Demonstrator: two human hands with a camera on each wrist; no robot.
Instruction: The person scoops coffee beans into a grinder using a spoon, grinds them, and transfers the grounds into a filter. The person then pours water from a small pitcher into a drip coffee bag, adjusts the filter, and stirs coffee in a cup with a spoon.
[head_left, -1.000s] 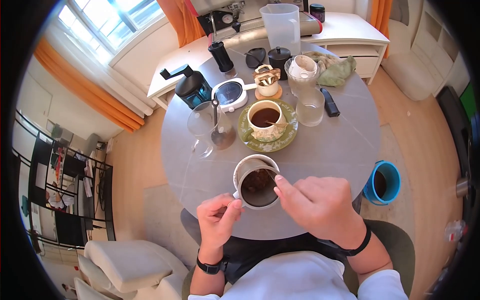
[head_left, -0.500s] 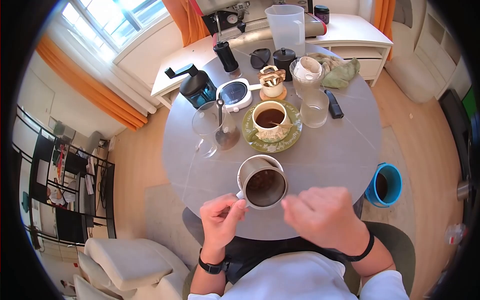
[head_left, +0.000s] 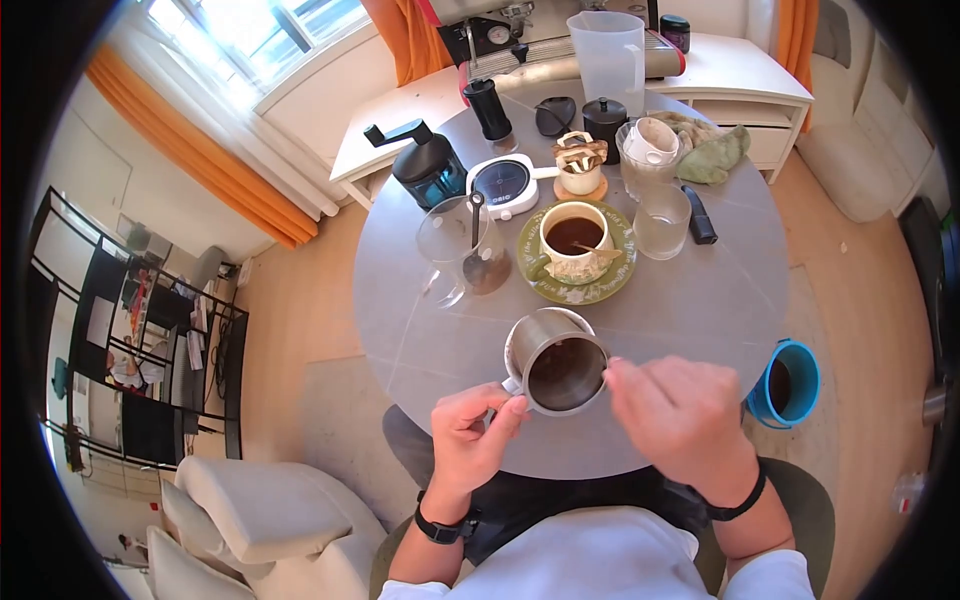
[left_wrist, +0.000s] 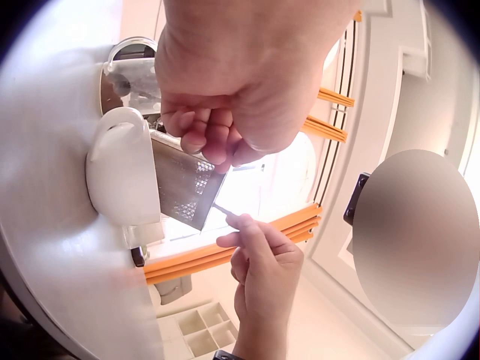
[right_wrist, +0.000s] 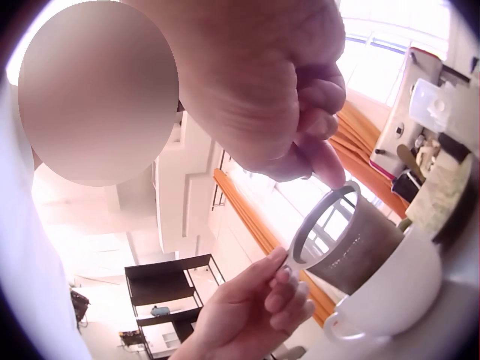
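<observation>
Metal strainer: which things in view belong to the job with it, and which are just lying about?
In the job:
metal strainer, held by the left hand
white cup
thin utensil, pinched by the right hand

Apparently just lying about:
crank grinder
plastic pitcher
green cloth
black canister

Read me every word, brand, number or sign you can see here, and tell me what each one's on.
"ORIO", or something close, on the white scale; the letters are too small to be sure.
Green plate: lettering round the rim, too small to read.
Dark jar at the back: label too blurred to read.
Metal strainer: no lettering I can make out.
</observation>
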